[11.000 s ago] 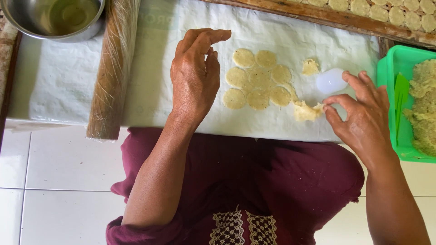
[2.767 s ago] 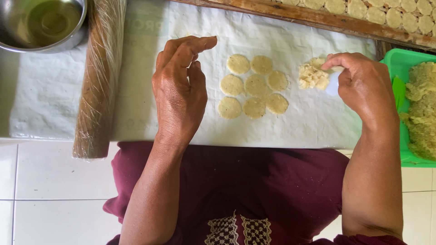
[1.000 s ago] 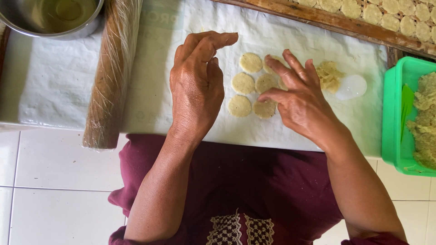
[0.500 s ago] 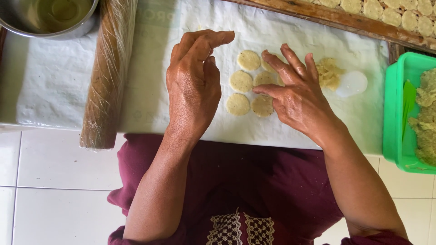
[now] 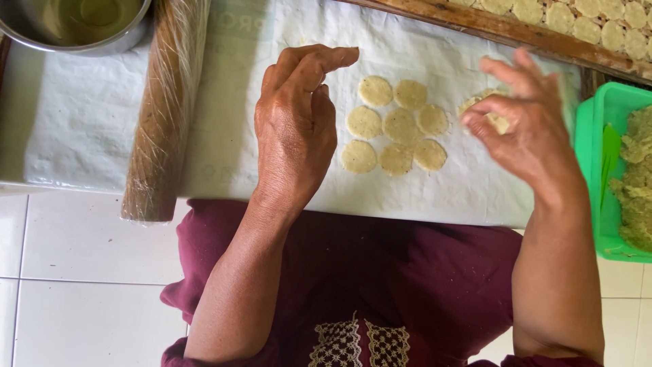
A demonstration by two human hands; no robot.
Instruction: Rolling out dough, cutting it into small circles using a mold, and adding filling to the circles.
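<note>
Seven flat round dough discs point(image 5: 397, 126) are seen lying in a close cluster on a white plastic sheet point(image 5: 88, 115), several touching at their edges. The left hand point(image 5: 295, 129) is held at the cluster's 9 o'clock, just beside the nearest discs, back upward, fingers curled loosely together with the index tip stretched toward 1 o'clock; nothing is gripped by it. The right hand point(image 5: 533, 129) is found at the cluster's 3 o'clock, raised over the sheet and blurred, its fingers spread, the thumb and forefinger drawn near each other. A ragged lump of dough scraps point(image 5: 479, 109) is partly hidden behind those fingertips; whether it is pinched or merely lies beneath them cannot be told.

At 9 o'clock from the left hand a wooden rolling pin point(image 5: 166, 112) wrapped in clear film is laid lengthwise on the sheet. A steel bowl point(image 5: 75, 27) with a yellowish liquid is set at 10 o'clock. A wooden tray point(image 5: 502, 27) lined with more discs is placed along 12 to 2 o'clock. At 3 o'clock a green plastic basket point(image 5: 591, 149) holding greenish dough is seen at the frame's edge.
</note>
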